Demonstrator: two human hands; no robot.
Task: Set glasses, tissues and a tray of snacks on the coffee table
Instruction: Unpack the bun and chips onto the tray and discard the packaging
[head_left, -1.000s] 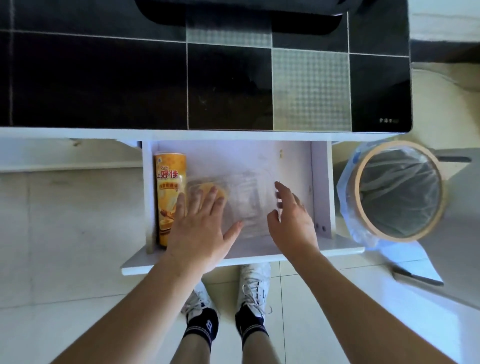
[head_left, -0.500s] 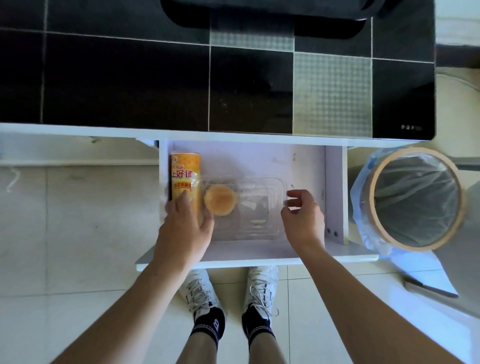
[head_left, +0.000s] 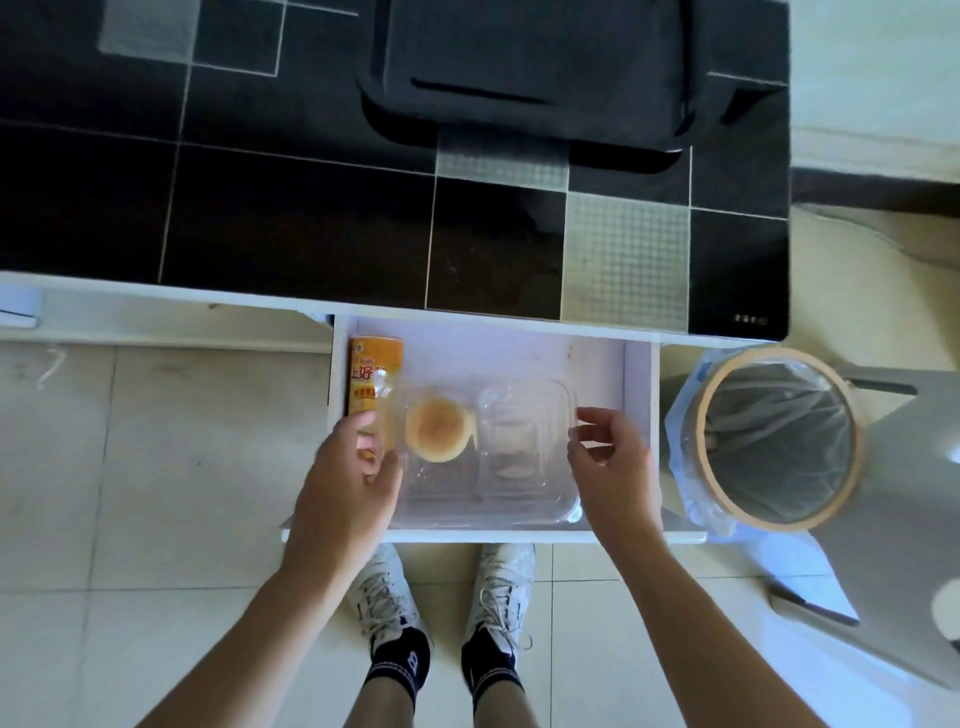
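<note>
Snack tray, long axis left-right

Tray in drawer, can left.

Both bare forearms reach up from the bottom of the frame toward its centre. The left hand is cupped, fingers curled forward. The right hand has thumb and fingertips drawn together in a pinch, wrist bent slightly.
</note>
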